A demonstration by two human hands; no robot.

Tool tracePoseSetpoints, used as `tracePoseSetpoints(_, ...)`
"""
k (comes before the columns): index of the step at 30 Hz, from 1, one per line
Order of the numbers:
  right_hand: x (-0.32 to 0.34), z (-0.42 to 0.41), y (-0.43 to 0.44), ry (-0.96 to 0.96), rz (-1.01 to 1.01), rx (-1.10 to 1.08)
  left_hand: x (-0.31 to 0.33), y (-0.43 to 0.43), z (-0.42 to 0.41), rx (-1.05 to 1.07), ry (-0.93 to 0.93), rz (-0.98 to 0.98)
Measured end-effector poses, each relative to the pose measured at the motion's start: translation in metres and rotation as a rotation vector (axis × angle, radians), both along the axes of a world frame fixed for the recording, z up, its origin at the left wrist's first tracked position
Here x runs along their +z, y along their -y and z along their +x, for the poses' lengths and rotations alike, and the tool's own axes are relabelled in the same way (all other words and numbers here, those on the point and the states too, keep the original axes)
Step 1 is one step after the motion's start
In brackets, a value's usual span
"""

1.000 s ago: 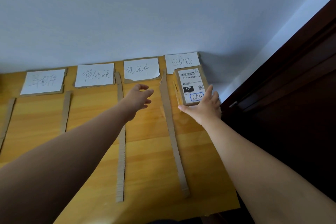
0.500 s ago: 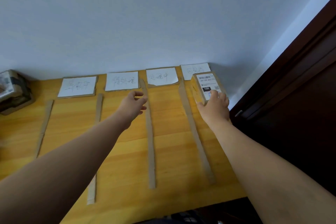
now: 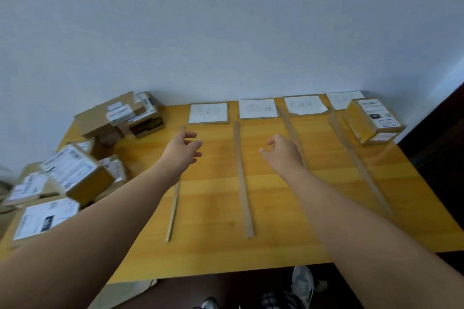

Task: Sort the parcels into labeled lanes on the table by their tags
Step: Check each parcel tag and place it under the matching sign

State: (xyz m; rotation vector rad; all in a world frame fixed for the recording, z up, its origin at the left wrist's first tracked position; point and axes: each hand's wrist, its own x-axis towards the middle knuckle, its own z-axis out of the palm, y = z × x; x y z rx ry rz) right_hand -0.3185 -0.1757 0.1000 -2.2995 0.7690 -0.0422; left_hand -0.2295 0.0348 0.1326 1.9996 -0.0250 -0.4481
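One parcel (image 3: pixel 371 119) in rightmost lane, other three lanes bare. Pile (image 3: pixel 75 158) at table's (image 3: pixel 276 246) left unsorted. Left hand (image 3: pixel 184 149), right hand (image 3: pixel 282 154) empty, fingers loosely spread.

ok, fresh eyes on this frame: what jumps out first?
The two bare arms reaching across the yellow wooden table, left hand and right hand both open and empty over the middle lanes. Next, the single sorted parcel in the far-right lane, beside its white lane label. Then the jumbled pile of unsorted parcels along the table's left edge.
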Motion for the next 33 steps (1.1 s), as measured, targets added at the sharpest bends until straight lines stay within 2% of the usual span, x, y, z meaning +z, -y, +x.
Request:
tracePoseSetpoints(5, 0.001, 0.015, -0.068, -0.006, 0.08, 0.137, -0.001, -0.067, 0.0, 0.06, 0.025, 0.075)
tracePoseSetpoints(12, 0.007, 0.042, -0.118, -0.003, 0.143, 0.281, 0.0, -0.136, 0.005, 0.079, 0.085, 0.258)
tracePoseSetpoints(18, 0.008, 0.059, -0.147, -0.022, 0.2, 0.33, -0.013, -0.191, 0.029, 0.089, 0.199, 0.648)
tracePoseSetpoints(21, 0.003, 0.073, -0.166, -0.043, 0.228, 0.319, -0.023, -0.215, 0.045, 0.193, 0.155, 0.69)
tracePoseSetpoints(24, -0.005, 0.091, -0.19, -0.053, 0.244, 0.298, -0.036, -0.239, 0.064, 0.272, 0.067, 0.621)
tracePoseSetpoints(28, -0.016, 0.112, -0.228, -0.065, 0.3, 0.282, -0.048, -0.265, 0.086, 0.414, -0.007, 0.365)
tracePoseSetpoints(33, -0.029, 0.128, -0.262, -0.078, 0.357, 0.255, -0.056, -0.284, 0.103, 0.5, -0.302, 0.002)
